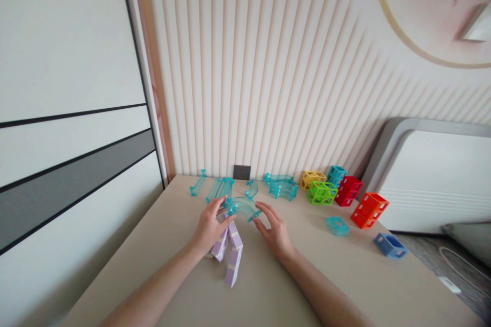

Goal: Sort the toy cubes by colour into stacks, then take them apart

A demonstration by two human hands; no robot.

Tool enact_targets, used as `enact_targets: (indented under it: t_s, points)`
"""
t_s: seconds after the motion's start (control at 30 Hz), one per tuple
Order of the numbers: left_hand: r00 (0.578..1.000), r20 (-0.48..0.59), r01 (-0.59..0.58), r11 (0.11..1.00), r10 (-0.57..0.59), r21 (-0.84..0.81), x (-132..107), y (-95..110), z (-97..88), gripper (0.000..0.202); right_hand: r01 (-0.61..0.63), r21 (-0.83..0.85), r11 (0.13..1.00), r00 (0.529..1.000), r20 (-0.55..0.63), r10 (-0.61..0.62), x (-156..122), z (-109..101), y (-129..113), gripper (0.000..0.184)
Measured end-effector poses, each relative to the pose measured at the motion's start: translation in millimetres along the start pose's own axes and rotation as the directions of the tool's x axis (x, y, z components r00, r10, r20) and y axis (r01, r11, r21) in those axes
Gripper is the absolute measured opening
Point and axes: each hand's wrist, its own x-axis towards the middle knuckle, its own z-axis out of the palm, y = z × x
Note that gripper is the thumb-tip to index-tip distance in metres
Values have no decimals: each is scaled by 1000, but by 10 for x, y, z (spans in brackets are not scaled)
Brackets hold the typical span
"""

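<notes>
A curved, see-through teal track piece (243, 208) spans the gap between my two hands. My left hand (214, 225) pinches its left end with the thumb and fingers. At the other end, my right hand (275, 230) has its thumb and fingertips closed round the connector. Just below my left hand lie several light purple blocks (233, 265) with pale bands, partly hidden by that hand. Behind the held piece, straight teal track pieces (220, 189) and a small curved teal piece (252, 189) rest on the table.
More curved teal tracks (283, 189) lie near the wall. To the right stand open-frame blocks: yellow (312, 180), green (322, 192), red (348, 190), orange (369, 210) and blue (390, 245). A round teal piece (337, 226) lies before them on the table (307, 276).
</notes>
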Motion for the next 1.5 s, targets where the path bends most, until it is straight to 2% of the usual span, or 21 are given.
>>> enact_targets:
  t_s: [0.17, 1.5]
  points:
    - [1000, 0, 9, 1000, -9, -16, 1, 54, 3, 42, -3, 0, 1000, 1000, 5, 3, 1, 13, 14, 35]
    - [999, -22, 47, 996, -49, -75, -2, -1, 48, 40, 8, 41, 999, 999, 45, -10, 19, -12, -15, 30]
